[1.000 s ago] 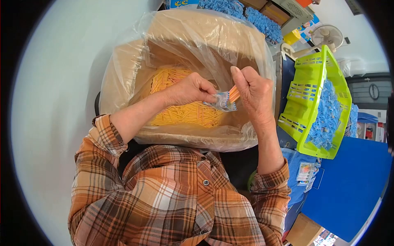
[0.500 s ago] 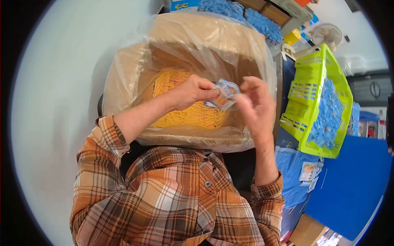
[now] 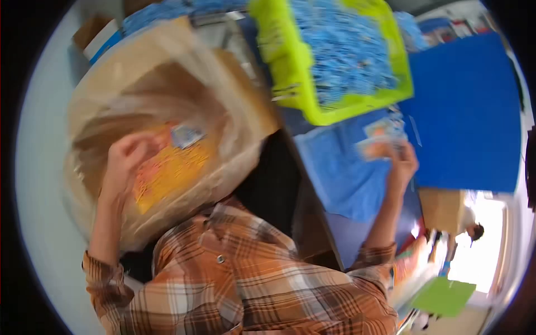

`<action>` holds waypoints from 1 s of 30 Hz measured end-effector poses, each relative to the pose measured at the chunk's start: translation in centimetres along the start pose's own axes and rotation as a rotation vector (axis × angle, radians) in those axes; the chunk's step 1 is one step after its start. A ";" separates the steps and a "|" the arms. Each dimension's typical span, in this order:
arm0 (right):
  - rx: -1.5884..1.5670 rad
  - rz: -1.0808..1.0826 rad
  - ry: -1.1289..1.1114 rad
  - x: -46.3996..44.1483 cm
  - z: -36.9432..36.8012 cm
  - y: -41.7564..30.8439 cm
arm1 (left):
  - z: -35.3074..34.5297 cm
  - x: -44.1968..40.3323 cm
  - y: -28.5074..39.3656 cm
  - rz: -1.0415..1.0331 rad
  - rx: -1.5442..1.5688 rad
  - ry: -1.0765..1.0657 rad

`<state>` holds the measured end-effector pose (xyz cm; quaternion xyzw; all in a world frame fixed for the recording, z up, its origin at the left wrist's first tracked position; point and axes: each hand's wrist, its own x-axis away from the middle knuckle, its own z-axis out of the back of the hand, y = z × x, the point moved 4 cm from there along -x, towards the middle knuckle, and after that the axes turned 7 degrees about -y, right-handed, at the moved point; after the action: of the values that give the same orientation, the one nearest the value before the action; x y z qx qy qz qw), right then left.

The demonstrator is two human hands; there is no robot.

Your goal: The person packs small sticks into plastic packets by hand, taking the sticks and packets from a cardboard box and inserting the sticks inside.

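My left hand [image 3: 131, 155] is over the lined cardboard box, its fingers curled together; blur hides what they hold, if anything. A clear and blue packet [image 3: 187, 135] shows just right of its fingertips, above the yellow and pink sticks [image 3: 173, 173] in the box. Over at the right, my right hand [image 3: 403, 164] pinches a small printed packet [image 3: 373, 149] above the blue cloth [image 3: 340, 173]. More small packets [image 3: 385, 127] lie beside it on the cloth.
The cardboard box [image 3: 223, 187] has a clear plastic liner. A lime-green basket [image 3: 321, 116] of blue packets [image 3: 349, 53] stands behind the cloth. To the right are a blue panel [image 3: 466, 117] and a cardboard box [image 3: 441, 209].
The view has swung right. My right hand has moved from the lined box to the packets on the cloth. My left hand is apart from the clear packet it held before.
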<state>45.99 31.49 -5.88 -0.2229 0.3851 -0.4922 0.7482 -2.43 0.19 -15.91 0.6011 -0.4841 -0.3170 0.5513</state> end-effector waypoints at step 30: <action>0.433 0.714 -0.305 8.1 -10.2 -10.9 | 2.7 -13.3 -14.2 -0.015 -1.167 0.048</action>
<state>33.51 20.01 -7.13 0.0161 0.2113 -0.2337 0.9489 -6.03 10.52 -32.27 0.2083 -0.2124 -0.5214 0.7998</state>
